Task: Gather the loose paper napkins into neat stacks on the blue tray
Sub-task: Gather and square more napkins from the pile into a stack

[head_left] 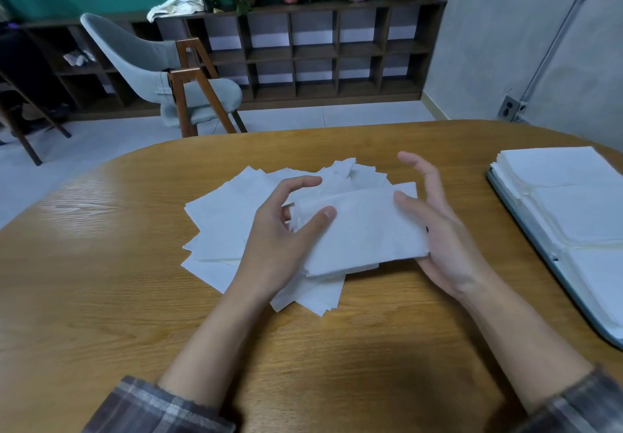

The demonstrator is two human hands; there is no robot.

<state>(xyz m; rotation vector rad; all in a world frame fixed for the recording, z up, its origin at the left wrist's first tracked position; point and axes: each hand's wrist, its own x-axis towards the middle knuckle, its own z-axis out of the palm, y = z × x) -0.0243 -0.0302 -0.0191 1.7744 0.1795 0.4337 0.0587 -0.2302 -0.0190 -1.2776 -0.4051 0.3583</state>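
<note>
Both touch the napkin bundle (364, 230): left hand (279, 240) fingers (300, 183) gripping, right hand (445, 247) fingers straight.

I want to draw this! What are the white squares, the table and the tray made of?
The napkins look like thin, soft, matte white paper: their edges bend and crumple. The table looks like wood or wood-look veneer, with brown grain lines and a shiny glare. The tray looks like smooth blue-grey plastic, maybe.

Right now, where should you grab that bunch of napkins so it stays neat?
Take the napkin bunch by its two short ends, left hand from the left, right hand from the right, thumbs on top. It lies wide and floppy over the loose pile, so end grips keep sheets aligned.
</note>
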